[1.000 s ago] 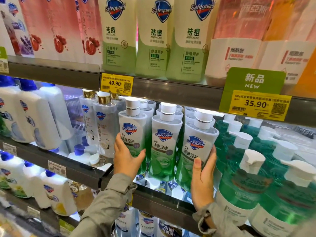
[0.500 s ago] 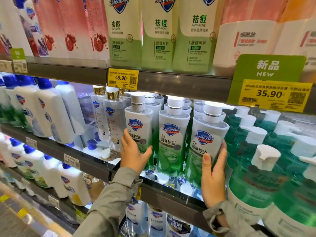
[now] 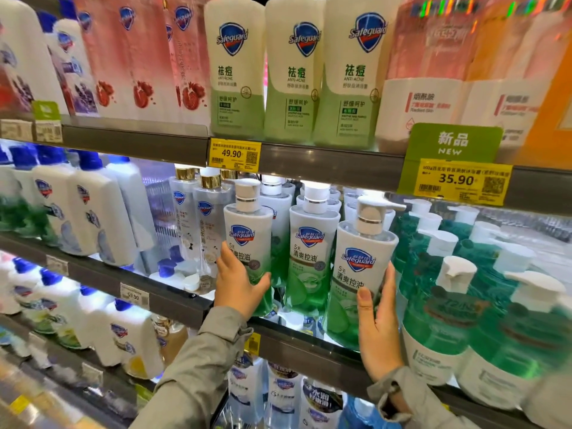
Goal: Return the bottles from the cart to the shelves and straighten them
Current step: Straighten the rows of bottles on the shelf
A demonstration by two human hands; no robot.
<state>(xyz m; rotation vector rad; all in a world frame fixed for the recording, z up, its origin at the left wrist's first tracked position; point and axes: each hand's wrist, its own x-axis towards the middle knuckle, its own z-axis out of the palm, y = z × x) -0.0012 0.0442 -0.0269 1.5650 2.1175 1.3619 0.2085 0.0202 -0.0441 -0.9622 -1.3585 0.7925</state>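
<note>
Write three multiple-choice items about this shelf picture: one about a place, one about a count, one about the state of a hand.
1. Where is the 49.90 price tag?
A. on the shelf edge below the anti-acne bottles
B. on a bottle cap
C. on the lowest shelf

2. How many front-row pump bottles show a Safeguard shield?
A. one
B. three
C. six

3. What does the right hand do?
A. hangs free
B. holds a price tag
C. grips the rightmost pump bottle

Answers: 1 A, the yellow tag sits on the shelf edge under those bottles. 2 B, three shield labels face forward side by side. 3 C, its thumb and fingers curl round that bottle's lower body.
</note>
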